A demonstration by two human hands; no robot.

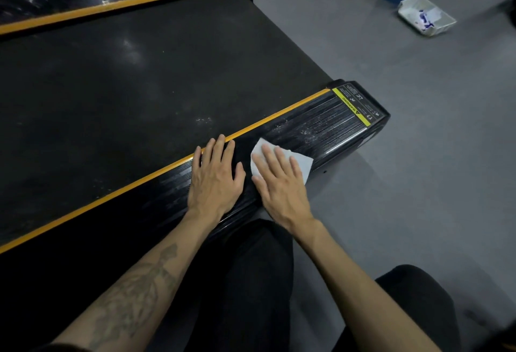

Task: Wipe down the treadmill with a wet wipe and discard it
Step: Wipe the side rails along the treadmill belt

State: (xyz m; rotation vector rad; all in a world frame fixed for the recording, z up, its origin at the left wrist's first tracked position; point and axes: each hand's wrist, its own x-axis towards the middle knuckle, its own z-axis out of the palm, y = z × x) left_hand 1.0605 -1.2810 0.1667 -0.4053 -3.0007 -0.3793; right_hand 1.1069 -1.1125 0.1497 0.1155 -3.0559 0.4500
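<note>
Nearest, the right hand presses flat, fingers straight and slightly spread, on the wet wipe atop the treadmill's ribbed side rail; the left hand rests open just beside it. The rail's long axis runs away up-right toward the warning label, where pale smears still show, so the wipe's likely path lies that way. A white bin sits well beyond on the floor.

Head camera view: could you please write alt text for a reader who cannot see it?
A right hand presses a white wet wipe flat on a black ribbed treadmill side rail, while the left hand rests flat beside it. A white plastic tray sits on grey floor beyond.
</note>
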